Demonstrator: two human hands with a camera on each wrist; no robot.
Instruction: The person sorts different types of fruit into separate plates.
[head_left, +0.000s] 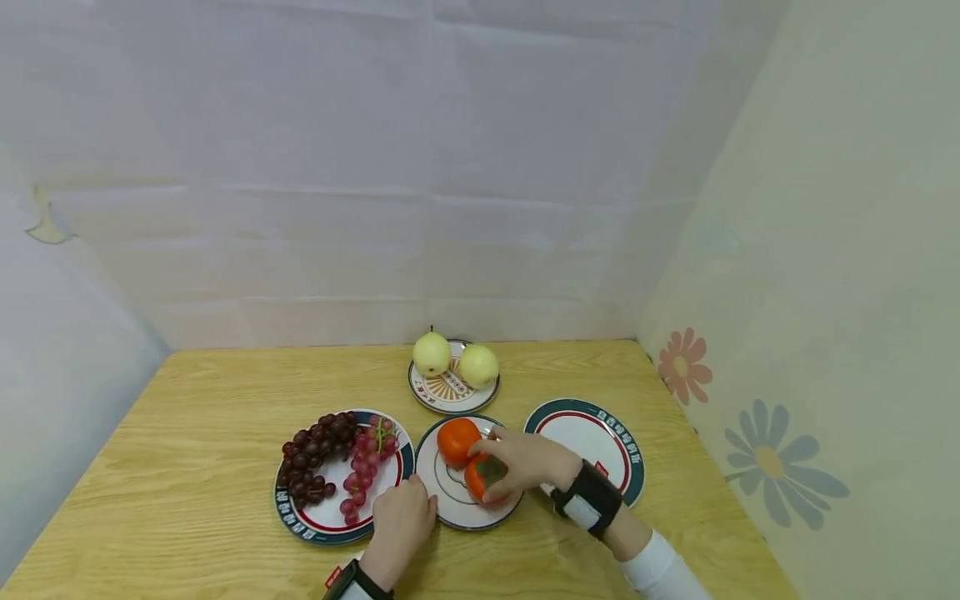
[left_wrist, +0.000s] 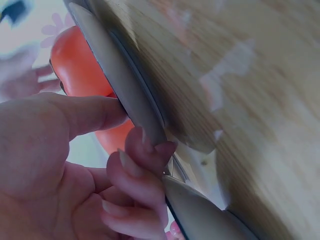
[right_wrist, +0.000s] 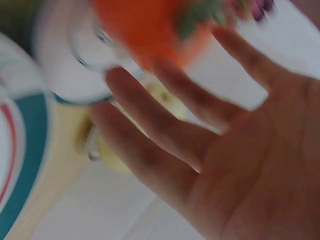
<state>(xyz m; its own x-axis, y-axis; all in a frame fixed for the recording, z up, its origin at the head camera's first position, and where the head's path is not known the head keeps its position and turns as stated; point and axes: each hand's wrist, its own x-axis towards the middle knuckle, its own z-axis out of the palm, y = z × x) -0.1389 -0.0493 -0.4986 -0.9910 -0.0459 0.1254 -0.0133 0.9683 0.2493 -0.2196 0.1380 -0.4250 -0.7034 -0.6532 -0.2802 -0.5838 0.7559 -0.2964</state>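
Note:
Two orange persimmons sit on a white plate (head_left: 467, 517) at the middle of the table. My left hand (head_left: 405, 517) pinches the left rim of this plate, its thumb (left_wrist: 95, 114) on the upper side and its other fingers curled at the edge. Over the nearer persimmon (head_left: 477, 485), green leafy cap showing, is my right hand (head_left: 527, 458). Its fingers (right_wrist: 150, 160) are spread and loosely bent, with the fingertips right by the fruit in the right wrist view. The farther persimmon (head_left: 457, 442) lies beside it, at its upper left.
To the left, a blue-rimmed plate (head_left: 343, 538) holds dark grapes (head_left: 318, 446) and red grapes (head_left: 363, 467). Behind, a small patterned plate (head_left: 447, 403) bears two pale yellow pears (head_left: 432, 354). Another blue-rimmed plate (head_left: 573, 429) lies at the right, partly under my right wrist. Walls border the table's back and sides.

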